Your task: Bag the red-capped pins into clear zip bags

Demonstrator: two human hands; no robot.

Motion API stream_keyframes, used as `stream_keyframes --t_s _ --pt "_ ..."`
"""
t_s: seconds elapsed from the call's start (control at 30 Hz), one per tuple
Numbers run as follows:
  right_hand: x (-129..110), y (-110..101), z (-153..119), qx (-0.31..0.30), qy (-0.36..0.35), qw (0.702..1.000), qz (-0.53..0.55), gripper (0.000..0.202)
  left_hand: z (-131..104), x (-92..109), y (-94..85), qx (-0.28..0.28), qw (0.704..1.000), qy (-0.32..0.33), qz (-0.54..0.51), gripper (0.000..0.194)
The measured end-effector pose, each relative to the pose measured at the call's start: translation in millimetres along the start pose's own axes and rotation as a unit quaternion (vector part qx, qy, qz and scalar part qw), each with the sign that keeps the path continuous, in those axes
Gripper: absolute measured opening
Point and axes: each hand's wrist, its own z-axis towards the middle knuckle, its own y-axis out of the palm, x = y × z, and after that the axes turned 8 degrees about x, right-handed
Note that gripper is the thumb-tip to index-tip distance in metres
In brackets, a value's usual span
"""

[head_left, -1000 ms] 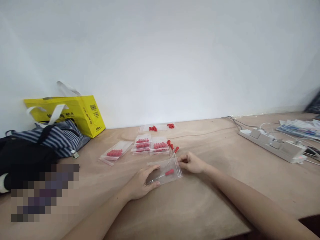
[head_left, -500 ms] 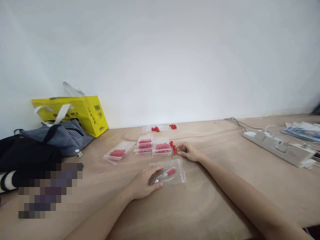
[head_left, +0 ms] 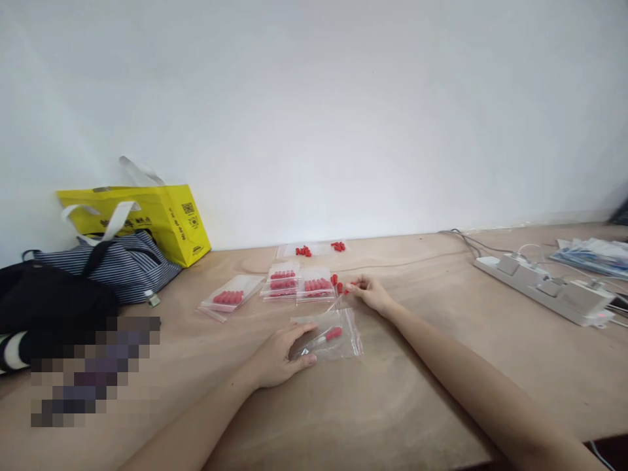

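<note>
A clear zip bag [head_left: 347,345] lies flat on the table with one red-bulbed dropper [head_left: 333,333] inside. My left hand [head_left: 282,356] holds the bag's left end, thumb and forefinger on the plastic. Beyond the bag, my right hand [head_left: 373,296] pinches another dropper by its red bulb [head_left: 350,287]; its thin clear tube points down toward the bag's far edge. Beside it lie a couple of loose droppers [head_left: 339,288]. Filled bags with rows of red bulbs form a left pile [head_left: 228,297], a middle pile [head_left: 283,285] and a right pile [head_left: 318,285].
Two small clusters of red bulbs, a left one [head_left: 303,251] and a right one [head_left: 338,246], lie on clear plastic by the wall. A yellow bag [head_left: 189,222] and a striped bag [head_left: 130,271] stand left. A white power strip [head_left: 534,288] with plugs lies right.
My right hand has taken hold of a dropper by its bulb and lifted it slightly, tube toward the bag. My left hand stays on the bag. The view has shifted slightly.
</note>
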Motion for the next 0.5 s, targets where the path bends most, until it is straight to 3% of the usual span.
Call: stream_keyframes --t_s 0.13,0.3,0.4,0.5 --pt "-4.9 -32.8 -18.2 0.039 0.040 0.991 0.121 0.038 -0.6 -2.5 0.0 0.000 1.000 0.008 -0.001 0.048" --pt "-5.5 -75.2 -38.8 0.143 0.034 0.982 0.119 0.036 -0.1 -2.1 -0.4 0.002 1.000 0.010 0.003 0.047" --pt "-10.1 -82.5 -47.7 0.159 0.025 0.981 0.109 0.035 0.2 -2.8 0.4 0.012 1.000 0.015 0.001 0.047" --pt "-19.1 -71.3 -58.5 0.129 0.026 0.986 0.103 0.035 0.3 -3.6 0.9 0.014 1.000 0.016 0.004 0.047"
